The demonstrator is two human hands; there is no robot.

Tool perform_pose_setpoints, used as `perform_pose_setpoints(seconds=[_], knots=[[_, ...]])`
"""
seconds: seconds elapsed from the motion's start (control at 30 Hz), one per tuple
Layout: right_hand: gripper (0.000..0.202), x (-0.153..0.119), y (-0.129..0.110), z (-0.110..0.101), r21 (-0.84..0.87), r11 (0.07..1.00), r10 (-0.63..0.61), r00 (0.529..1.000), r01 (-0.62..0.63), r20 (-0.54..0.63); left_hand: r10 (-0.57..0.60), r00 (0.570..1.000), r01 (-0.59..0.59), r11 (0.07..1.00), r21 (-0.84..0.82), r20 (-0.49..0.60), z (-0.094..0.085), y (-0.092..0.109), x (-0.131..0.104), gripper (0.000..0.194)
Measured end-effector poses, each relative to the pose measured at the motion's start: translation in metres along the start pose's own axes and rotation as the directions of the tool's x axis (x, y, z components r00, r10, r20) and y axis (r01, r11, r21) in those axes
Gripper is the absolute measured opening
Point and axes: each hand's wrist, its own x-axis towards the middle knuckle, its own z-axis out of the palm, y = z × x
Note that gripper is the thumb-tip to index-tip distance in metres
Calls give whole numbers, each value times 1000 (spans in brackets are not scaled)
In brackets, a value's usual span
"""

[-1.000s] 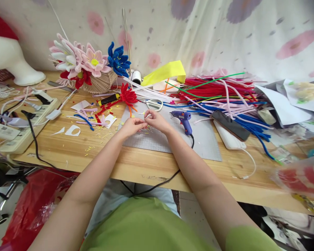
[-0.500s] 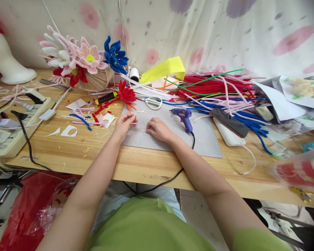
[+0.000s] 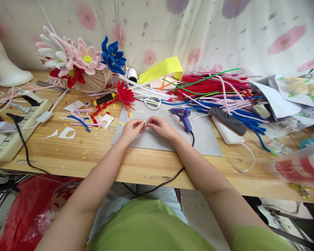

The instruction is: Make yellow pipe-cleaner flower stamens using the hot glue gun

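Observation:
Over the grey cutting mat (image 3: 206, 141), my left hand (image 3: 132, 130) and my right hand (image 3: 161, 127) meet at the fingertips. Between them shows a tiny yellow strip (image 3: 144, 122), pinched in my left fingers. My right fingers are closed against the same spot, and their tips partly hide the strip. Just beyond lies a red fuzzy flower (image 3: 125, 93) with orange stems. White-handled scissors (image 3: 152, 103) rest at the mat's back edge. A purple glue gun (image 3: 182, 116) lies on its side to the right of my right hand.
Pipe cleaners (image 3: 214, 85) in several colours heap at the back right, near a phone (image 3: 228, 120) on a white power bank. Fuzzy flowers (image 3: 86, 57) stand back left. Paper scraps (image 3: 67, 132) and a power strip (image 3: 18, 129) lie left. A black cord (image 3: 167, 181) crosses the front edge.
My left hand has moved right and slightly nearer to me, bringing the yellow strip to my right fingertips. A gap between the hands has closed. The mat's left part has shifted left.

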Motion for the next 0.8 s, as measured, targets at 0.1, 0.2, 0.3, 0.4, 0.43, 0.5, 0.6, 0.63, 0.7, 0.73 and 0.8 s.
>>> perform_pose_setpoints(seconds=[0.1, 0.2, 0.3, 0.4, 0.43, 0.5, 0.6, 0.63, 0.7, 0.73, 0.8], knots=[[8, 0, -2, 2, -34, 999, -11, 1000, 10, -25, -3, 1000, 3, 1000, 25, 19, -1, -1, 1, 45], [9, -1, -5, 3, -82, 996, -22, 999, 18, -45, 17, 1000, -18, 999, 49, 21, 0, -1, 1, 45], [11, -2, -7, 3, -105, 994, -33, 998, 27, -53, 16, 1000, -17, 999, 47, 16, 1, 0, 0, 44], [12, -2, -7, 4, -113, 993, -44, 997, 37, -57, 1, 1000, -1, 999, 45, 5, 2, 1, -1, 44], [12, -2, -7, 4, -112, 993, -47, 997, 40, -59, 0, 1000, -1, 999, 47, 4, 2, 2, -1, 44], [13, -2, -7, 4, -105, 994, -49, 997, 42, -67, 7, 1000, -8, 999, 51, 8, 2, 2, 0, 43], [14, -1, -6, 4, -89, 995, -52, 995, 44, -86, 19, 1000, -20, 998, 56, 21, 2, 2, -1, 40], [14, -1, -5, 5, -82, 996, -54, 994, 46, -95, 20, 1000, -21, 998, 56, 24, 2, 3, -1, 39], [14, 1, -3, 6, -67, 997, -53, 992, 46, -114, 21, 999, -23, 998, 57, 27, 3, 3, -2, 37], [14, 2, -2, 7, -52, 998, -48, 991, 42, -121, 23, 999, -25, 998, 60, 27, 3, 4, -2, 36], [15, 3, 1, 8, -4, 1000, -25, 991, 25, -128, 26, 999, -27, 997, 69, 22, 3, 4, -3, 34]])
